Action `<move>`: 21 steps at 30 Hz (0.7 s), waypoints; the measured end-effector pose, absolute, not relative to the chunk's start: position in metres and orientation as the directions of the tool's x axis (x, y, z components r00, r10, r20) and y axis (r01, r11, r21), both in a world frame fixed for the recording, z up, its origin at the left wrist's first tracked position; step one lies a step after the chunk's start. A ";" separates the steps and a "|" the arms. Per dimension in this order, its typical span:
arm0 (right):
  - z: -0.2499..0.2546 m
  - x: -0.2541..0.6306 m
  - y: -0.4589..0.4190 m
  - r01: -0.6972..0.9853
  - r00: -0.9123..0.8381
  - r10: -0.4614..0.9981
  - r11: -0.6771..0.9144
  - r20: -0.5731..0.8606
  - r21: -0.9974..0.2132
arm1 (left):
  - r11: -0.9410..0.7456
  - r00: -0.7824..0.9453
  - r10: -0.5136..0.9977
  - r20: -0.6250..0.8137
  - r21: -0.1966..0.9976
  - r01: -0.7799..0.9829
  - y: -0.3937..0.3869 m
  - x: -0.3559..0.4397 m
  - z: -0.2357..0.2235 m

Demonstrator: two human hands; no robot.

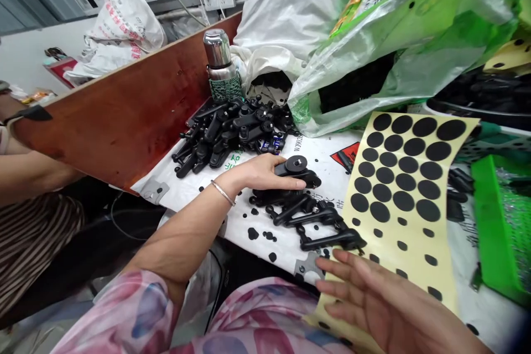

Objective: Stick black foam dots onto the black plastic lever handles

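My left hand (267,172) is closed round a black plastic part with a round end (296,164), over a row of similar black jointed arms (305,215) on the white sheeting. My right hand (373,290) is open, palm up with fingers apart, above the lower part of a yellow backing sheet (400,199). Round black stickers (405,181) cover the upper part of that sheet; its lower part shows small black dots. Behind my left hand lies a large heap of black jointed arms (232,127).
A steel flask (218,52) stands behind the heap, by a reddish-brown board (120,105). An open green plastic bag (415,61) holds dark parts. On the right is a green bin (493,232). Another person's arm (37,174) is beyond the board at left.
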State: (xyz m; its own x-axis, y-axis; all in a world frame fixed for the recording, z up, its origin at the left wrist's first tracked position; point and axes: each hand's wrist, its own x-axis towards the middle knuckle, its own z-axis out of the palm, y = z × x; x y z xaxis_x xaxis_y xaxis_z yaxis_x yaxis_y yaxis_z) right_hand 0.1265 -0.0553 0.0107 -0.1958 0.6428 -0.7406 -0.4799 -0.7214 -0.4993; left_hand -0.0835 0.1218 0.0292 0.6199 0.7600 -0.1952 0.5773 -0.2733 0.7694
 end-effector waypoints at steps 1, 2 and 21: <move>0.010 0.125 -0.051 -0.499 -0.200 0.649 -0.712 -0.734 -0.494 | -0.258 0.614 0.761 -0.208 0.771 0.581 0.122 -0.083 0.029; 0.010 0.123 -0.046 -0.502 -0.210 0.656 -0.709 -0.725 -0.496 | -0.241 0.608 0.763 -0.219 0.777 0.582 0.123 -0.082 0.028; 0.022 0.118 0.016 -0.451 -0.299 0.607 -0.770 -0.736 -0.452 | 0.095 0.549 0.794 -0.261 0.945 0.313 0.119 -0.070 0.012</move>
